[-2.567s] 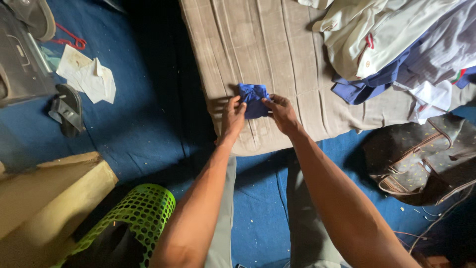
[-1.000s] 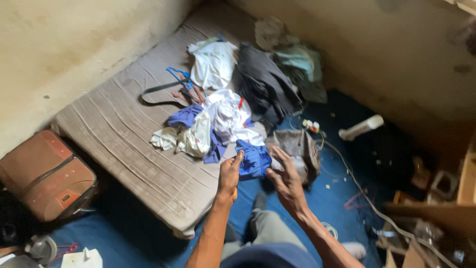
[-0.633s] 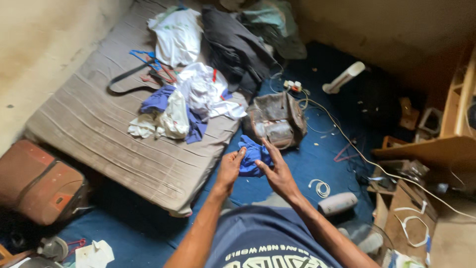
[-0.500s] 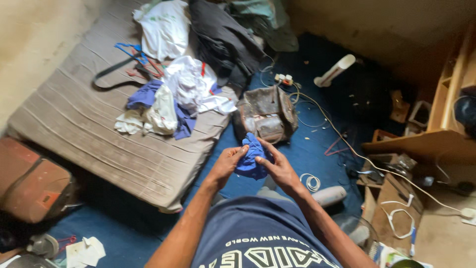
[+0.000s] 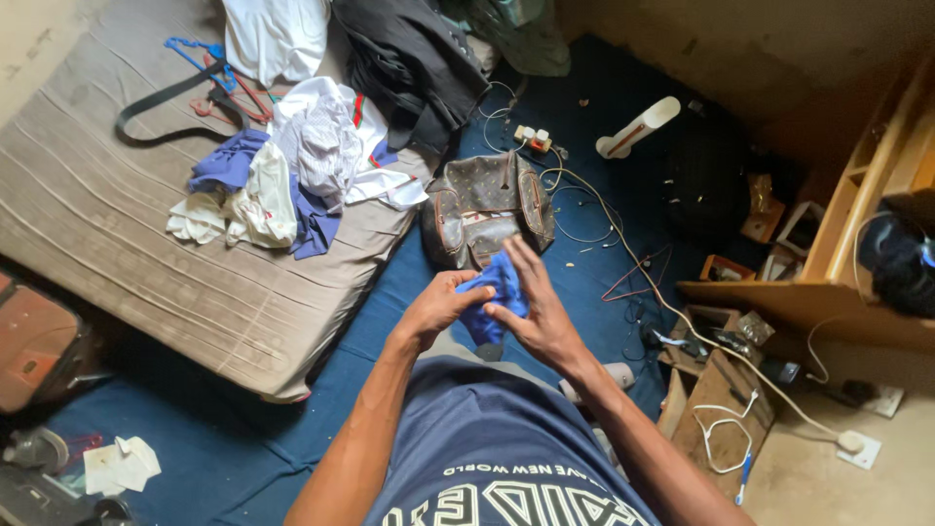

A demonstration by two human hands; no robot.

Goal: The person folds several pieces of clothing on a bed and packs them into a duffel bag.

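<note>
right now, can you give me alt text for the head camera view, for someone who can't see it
Seen from above, a person's left hand and right hand hold a small folded blue cloth between them over a blue floor. A brown bag lies just beyond, beside a grey mattress strewn with a heap of clothes.

Dim, soft daylight; sharp centre, darker shadowed edges, slight blur.
</note>
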